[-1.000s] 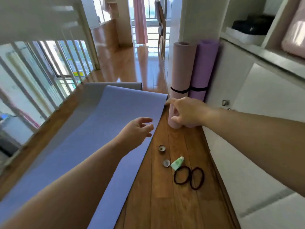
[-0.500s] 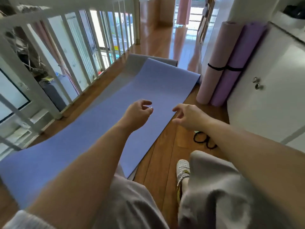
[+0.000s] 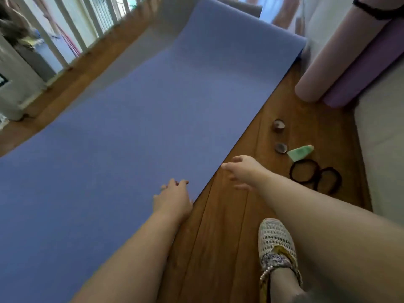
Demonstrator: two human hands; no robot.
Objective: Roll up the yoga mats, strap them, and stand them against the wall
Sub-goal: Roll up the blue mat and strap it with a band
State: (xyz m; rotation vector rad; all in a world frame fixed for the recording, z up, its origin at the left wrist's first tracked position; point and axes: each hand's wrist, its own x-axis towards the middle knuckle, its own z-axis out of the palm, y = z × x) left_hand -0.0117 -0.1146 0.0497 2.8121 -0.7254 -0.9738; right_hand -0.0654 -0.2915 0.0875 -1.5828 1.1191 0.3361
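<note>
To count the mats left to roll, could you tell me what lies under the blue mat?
A grey mat shows under the blue mat along its left side and far end; the rest beneath is covered.

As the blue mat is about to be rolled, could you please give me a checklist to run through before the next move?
1. The blue mat lies flat and unrolled: ok.
2. The left hand and right hand hold nothing: ok.
3. Mat edge gripped: not ok, neither hand holds it.
4. Strap loops lie on the floor beside the mat: ok.
5. Shoe stands off the mat: ok.
6. Mat's near end straight: cannot tell, out of frame.
</note>
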